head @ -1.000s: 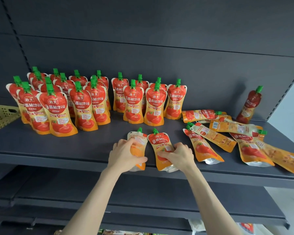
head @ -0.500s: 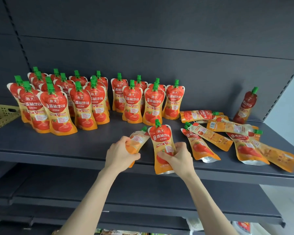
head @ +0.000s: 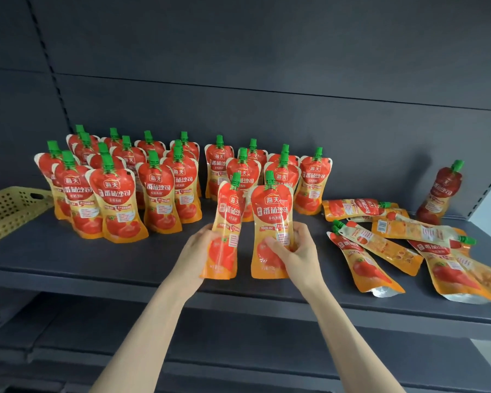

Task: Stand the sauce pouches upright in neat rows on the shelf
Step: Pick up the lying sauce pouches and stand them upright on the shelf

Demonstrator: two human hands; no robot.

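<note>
At the front of the shelf (head: 68,259), the left hand (head: 197,252) grips one pouch (head: 228,219) by its lower half, fingers curled round it. The right hand (head: 295,252) holds a second pouch (head: 271,214) low down, thumb across the front and fingers wrapped round its side. Both pouches are upright, caps up, side by side and slightly apart. Whether their bases touch the shelf cannot be told.

Behind them stand the finished rows, a dense block (head: 116,199) on the left and a smaller block (head: 309,182) in the middle, so well over half the stock looks done. What is left is the two in hand, a heap (head: 363,262) of pouches lying flat and overlapping on the right, and a lone pouch (head: 442,194) leaning against the back wall. The bare patch in front of the smaller block seems the likely spot, though the heap crowds its right side. A yellow basket (head: 9,214) sits at the far left.
</note>
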